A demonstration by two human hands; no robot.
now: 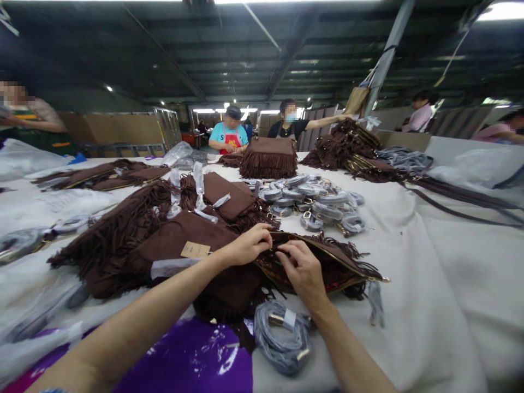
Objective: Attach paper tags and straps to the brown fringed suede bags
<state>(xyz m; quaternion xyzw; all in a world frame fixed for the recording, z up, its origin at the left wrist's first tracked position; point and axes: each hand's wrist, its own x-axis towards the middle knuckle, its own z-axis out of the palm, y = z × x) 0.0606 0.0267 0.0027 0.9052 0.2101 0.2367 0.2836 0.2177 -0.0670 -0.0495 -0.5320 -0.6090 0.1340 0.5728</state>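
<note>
A dark brown fringed bag (344, 256) lies before me with its gold zipper unfastened and its mouth gaping. My left hand (250, 244) pinches the bag's edge at the left end of the opening. Just to its right, my right hand (302, 268) dips into the mouth, thumb and fingers drawn together; what they hold, if anything, is hidden. Part of a patterned lining shows inside. Beneath my left forearm spreads another brown bag (164, 245) with a tan tag (195, 250). A coiled strap in plastic wrap (282, 335) rests near my right wrist.
Several wrapped strap coils (319, 202) are heaped beyond the bag. Stacked fringed bags (268, 150) stand farther back, with a larger pile (344, 144) at right. Purple plastic (192, 355) covers the near table. Two co-workers face me across it; one person (290, 125) reaches sideways.
</note>
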